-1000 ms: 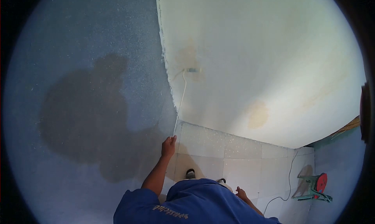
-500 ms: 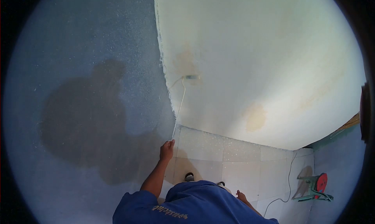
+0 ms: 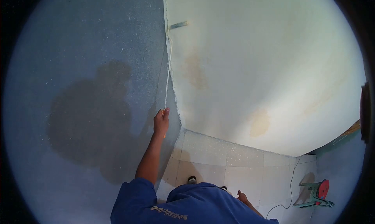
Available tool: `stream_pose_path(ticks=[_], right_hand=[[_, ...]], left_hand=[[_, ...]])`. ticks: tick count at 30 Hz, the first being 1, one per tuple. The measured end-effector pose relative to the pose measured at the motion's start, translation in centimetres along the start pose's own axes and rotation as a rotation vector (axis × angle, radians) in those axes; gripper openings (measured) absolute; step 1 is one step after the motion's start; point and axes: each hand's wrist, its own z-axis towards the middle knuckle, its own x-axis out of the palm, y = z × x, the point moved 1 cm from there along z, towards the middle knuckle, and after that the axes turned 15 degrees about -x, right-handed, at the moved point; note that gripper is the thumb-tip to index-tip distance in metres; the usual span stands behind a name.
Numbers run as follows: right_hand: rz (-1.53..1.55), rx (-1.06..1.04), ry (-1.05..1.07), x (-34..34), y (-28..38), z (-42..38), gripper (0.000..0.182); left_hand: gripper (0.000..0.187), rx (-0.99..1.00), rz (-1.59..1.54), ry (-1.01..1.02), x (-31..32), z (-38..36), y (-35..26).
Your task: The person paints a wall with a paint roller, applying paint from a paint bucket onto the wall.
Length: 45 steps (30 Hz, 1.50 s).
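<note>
My left hand [image 3: 161, 121] is closed around the handle of a long-framed paint roller [image 3: 167, 79]. A bit of orange handle shows below the fist. The roller's head [image 3: 179, 25] lies against the pale wall [image 3: 242, 63], just right of the corner with the blue-grey wall [image 3: 78, 40]. It sits slightly tilted, its left end close to the rough corner line. My right hand [image 3: 242, 196] hangs low beside my body, a finger stretched out and nothing seen in it; my shirt partly hides that arm.
A green stool [image 3: 310, 198] with a red round thing [image 3: 323, 189] stands at the lower right. A dark cable [image 3: 291, 185] runs across the tiled floor [image 3: 244, 179]. Tan patches [image 3: 260, 123] mark the pale wall. A blue wall [image 3: 340, 169] rises at the right.
My left hand has moved up and a little left, carrying the roller head higher on the pale wall and closer to the corner. My right hand stays low at my side.
</note>
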Motion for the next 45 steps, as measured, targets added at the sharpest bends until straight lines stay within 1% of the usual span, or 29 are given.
stream_pose_path(ticks=[3, 4, 5, 6, 7, 9, 11, 13, 15, 17, 18, 19, 23, 25, 29, 33, 35, 36, 38, 40, 41, 42, 43, 44, 45], right_hand=[[0.011, 0.013, -0.01, 0.3, 0.7, -0.5, 0.061], [0.016, 0.01, -0.013, 0.4, 0.8, -0.6, 0.061], [-0.051, -0.013, 0.022, 0.4, 0.2, -0.5, 0.061], [-0.12, -0.035, 0.057, 0.5, -0.1, -0.3, 0.061], [-0.103, -0.004, 0.039, 0.5, 0.0, -0.4, 0.059], [-0.091, 0.001, 0.033, 0.5, 0.2, -0.6, 0.059], [-0.069, 0.013, 0.017, 0.5, 0.1, -0.8, 0.06], [-0.046, 0.023, -0.005, 0.4, 0.2, -0.9, 0.06], [-0.039, 0.04, -0.003, 0.3, 0.7, -1.0, 0.061], [-0.036, 0.063, 0.002, 0.4, 0.1, -1.0, 0.061], [-0.106, -0.018, 0.028, 0.5, -0.1, -0.9, 0.061], [-0.174, -0.101, 0.052, 0.5, -0.2, -0.7, 0.061], [-0.138, -0.099, 0.027, 0.2, -1.1, -0.4, 0.061], [-0.07, 0.001, 0.001, 0.3, -1.1, -0.1, 0.061], [-0.124, 0.007, 0.04, 0.3, -1.7, -0.4, 0.061], [-0.136, -0.031, 0.071, 0.3, -1.8, 0.2, 0.062], [-0.127, -0.046, 0.079, 0.2, -2.7, 0.9, 0.062], [-0.141, -0.048, 0.076, 0.4, -1.9, 0.7, 0.062], [-0.157, -0.05, 0.074, 0.4, -0.9, 0.7, 0.062], [0.038, 0.016, 0.032, 0.4, -0.3, 0.6, 0.062], [0.036, 0.021, 0.03, 0.7, 0.3, 0.3, 0.062], [-0.008, -0.002, -0.029, 1.0, 0.9, 0.0, 0.062], [-0.054, -0.027, -0.088, 1.0, 1.1, -0.2, 0.066], [-0.058, -0.026, -0.088, 0.6, 0.4, 0.1, 0.066], [-0.015, -0.034, -0.027, 0.4, -0.8, 0.7, 0.062]], left_hand=[[0.042, 0.012, -0.064, 0.018, 0.1, -1.0, 1.4], [0.042, 0.05, 0.001, 0.001, 0.5, -1.3, 3.5], [0.042, 0.087, 0.066, -0.017, 0.6, -2.0, 5.2], [0.042, 0.073, 0.131, -0.002, 0.5, -3.0, 6.3], [0.042, 0.058, 0.197, 0.013, 0.4, -4.0, 7.5], [0.043, 0.07, 0.203, 0.021, 0.5, -6.0, 10.0], [0.043, -0.07, 0.268, 0.067, 0.7, -8.2, 12.0], [0.043, -0.084, 0.277, 0.08, 1.2, -10.5, 14.0], [0.043, -0.098, 0.288, 0.09, 1.9, -11.2, 14.5], [0.043, -0.142, 0.297, 0.165, 2.6, -11.7, 15.0], [0.043, -0.144, 0.296, 0.167, 3.1, -11.6, 15.2], [0.043, -0.134, 0.308, 0.161, 3.7, -11.3, 15.0], [0.043, -0.114, 0.275, 0.155, 4.8, -10.2, 13.2], [0.042, -0.086, 0.265, 0.144, 4.5, -9.5, 13.4], [0.041, -0.022, 0.247, 0.098, 3.8, -8.8, 14.2], [0.041, -0.051, 0.263, 0.13, 3.6, -8.2, 11.5], [0.039, 0.04, 0.194, 0.087, 4.4, -7.4, 10.2], [0.039, 0.037, 0.194, 0.085, 4.8, -7.0, 9.2], [0.038, 0.111, 0.15, 0.039, 5.1, -6.2, 6.6], [0.039, 0.102, 0.129, 0.042, 4.9, -5.4, 4.1], [0.039, 0.092, 0.107, 0.046, 5.0, -5.1, 3.6], [0.039, 0.087, 0.104, 0.048, 5.1, -5.1, 3.4], [0.039, 0.093, 0.107, 0.044, 5.1, -4.9, 3.7], [0.04, 0.1, 0.112, 0.038, 5.0, -4.9, 3.8], [0.04, 0.099, 0.112, 0.036, 4.9, -5.0, 4.3]])
